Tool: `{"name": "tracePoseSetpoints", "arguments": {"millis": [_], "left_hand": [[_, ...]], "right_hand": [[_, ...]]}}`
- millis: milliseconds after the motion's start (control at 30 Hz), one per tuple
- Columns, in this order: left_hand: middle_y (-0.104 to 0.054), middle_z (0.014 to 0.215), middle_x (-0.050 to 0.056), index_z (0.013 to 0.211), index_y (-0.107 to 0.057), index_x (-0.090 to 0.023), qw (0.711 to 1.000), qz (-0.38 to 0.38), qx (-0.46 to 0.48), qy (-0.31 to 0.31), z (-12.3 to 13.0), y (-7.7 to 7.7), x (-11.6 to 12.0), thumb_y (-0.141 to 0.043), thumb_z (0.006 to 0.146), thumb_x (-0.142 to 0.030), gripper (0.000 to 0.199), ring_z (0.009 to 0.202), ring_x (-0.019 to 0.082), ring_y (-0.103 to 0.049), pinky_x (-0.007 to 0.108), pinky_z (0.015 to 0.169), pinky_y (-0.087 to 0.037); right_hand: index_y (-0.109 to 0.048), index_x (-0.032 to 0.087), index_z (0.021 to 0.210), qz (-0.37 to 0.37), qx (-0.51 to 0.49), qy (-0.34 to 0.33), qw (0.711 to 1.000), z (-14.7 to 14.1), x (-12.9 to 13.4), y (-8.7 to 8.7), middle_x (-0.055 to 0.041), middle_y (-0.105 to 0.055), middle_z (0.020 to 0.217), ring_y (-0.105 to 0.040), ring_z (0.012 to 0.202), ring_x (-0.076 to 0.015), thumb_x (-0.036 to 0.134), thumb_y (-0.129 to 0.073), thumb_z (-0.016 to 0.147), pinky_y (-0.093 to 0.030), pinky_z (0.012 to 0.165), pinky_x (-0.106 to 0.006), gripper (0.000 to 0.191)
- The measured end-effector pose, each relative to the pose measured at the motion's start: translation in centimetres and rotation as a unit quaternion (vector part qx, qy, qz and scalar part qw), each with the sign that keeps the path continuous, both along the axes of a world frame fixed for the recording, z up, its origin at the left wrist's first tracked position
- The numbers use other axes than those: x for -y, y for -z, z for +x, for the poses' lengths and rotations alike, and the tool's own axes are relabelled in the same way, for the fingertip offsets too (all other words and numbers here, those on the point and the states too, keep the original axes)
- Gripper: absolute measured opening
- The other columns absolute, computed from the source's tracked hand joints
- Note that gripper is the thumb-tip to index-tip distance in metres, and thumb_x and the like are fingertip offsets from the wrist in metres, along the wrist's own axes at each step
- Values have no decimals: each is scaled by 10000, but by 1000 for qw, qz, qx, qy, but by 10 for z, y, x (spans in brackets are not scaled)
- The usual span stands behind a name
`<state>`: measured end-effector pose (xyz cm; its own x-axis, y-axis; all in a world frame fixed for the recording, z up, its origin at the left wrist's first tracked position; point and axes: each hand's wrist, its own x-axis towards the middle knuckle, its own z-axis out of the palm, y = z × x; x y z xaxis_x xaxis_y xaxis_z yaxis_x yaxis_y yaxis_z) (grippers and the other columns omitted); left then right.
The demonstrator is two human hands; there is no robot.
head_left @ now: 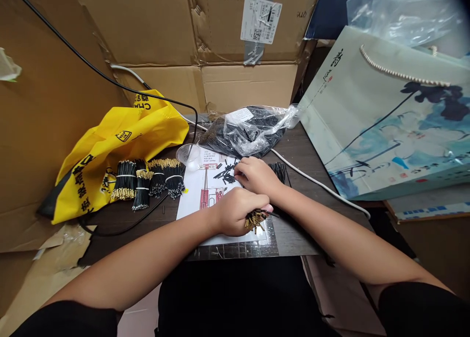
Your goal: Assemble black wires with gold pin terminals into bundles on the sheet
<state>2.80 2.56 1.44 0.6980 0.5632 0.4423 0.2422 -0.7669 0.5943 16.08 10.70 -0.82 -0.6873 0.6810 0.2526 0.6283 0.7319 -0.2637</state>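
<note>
My left hand [237, 212] is closed around a bunch of thin black wires with brass-coloured ends [256, 221], which stick out below its fingers. One dark piece pokes out to the right by the thumb. Just beyond it, my right hand [259, 176] reaches to a loose pile of short black tubes [226, 173], its fingers bent together at the pile's right side. Whatever lies between those fingertips is hidden. The tubes rest on a white printed sheet [191, 190]. More black wires [279, 171] lie behind my right wrist.
Several tied bundles of black wires with brass ends [125, 180] lie at left by a yellow bag [110, 131]. A clear bag of black pieces [246, 131] and a clear plastic cup [189, 156] are behind. Cables [319, 182], a paper bag [396, 126] and cardboard [147, 28] surround the table.
</note>
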Motion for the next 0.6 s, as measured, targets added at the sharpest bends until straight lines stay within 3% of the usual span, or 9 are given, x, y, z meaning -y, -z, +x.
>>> {"name": "tracePoseSetpoints", "arguments": {"millis": [200, 367, 500, 600], "left_hand": [[-492, 579, -19, 700, -439, -192, 1000, 19, -11, -3, -1, -1, 0, -391, 951, -289, 274, 524, 108, -461, 245, 540, -325], [-484, 571, -23, 699, -441, -190, 1000, 13, -7, -8, -2, -1, 0, -396, 954, -293, 278, 519, 108, -455, 246, 536, -312], [-489, 597, -26, 714, -436, -187, 999, -34, 14, -10, -3, -1, 0, -419, 945, -280, 249, 533, 100, -444, 238, 547, -301], [-450, 592, -38, 704, -413, -185, 995, -92, 23, -15, -3, -6, 1, -424, 952, -300, 274, 529, 90, -397, 236, 553, -293]], "right_hand": [[-677, 155, 848, -29, 7, -84, 996, -7, -18, -4, -53, -673, 828, -519, 782, -167, 81, -565, 834, -342, 702, -288, 135], [-670, 160, 802, -38, -3, -81, 996, -10, -17, -6, -54, -662, 811, -524, 788, -168, 89, -563, 841, -357, 703, -284, 134], [-648, 174, 815, -43, -85, -70, 993, -4, -8, -19, -44, -660, 846, -533, 845, -175, 123, -578, 865, -391, 770, -303, 100], [-662, 193, 872, -112, -231, -46, 965, 8, 3, -37, -15, -677, 853, -574, 818, -153, 169, -617, 871, -441, 772, -305, 51]]}}
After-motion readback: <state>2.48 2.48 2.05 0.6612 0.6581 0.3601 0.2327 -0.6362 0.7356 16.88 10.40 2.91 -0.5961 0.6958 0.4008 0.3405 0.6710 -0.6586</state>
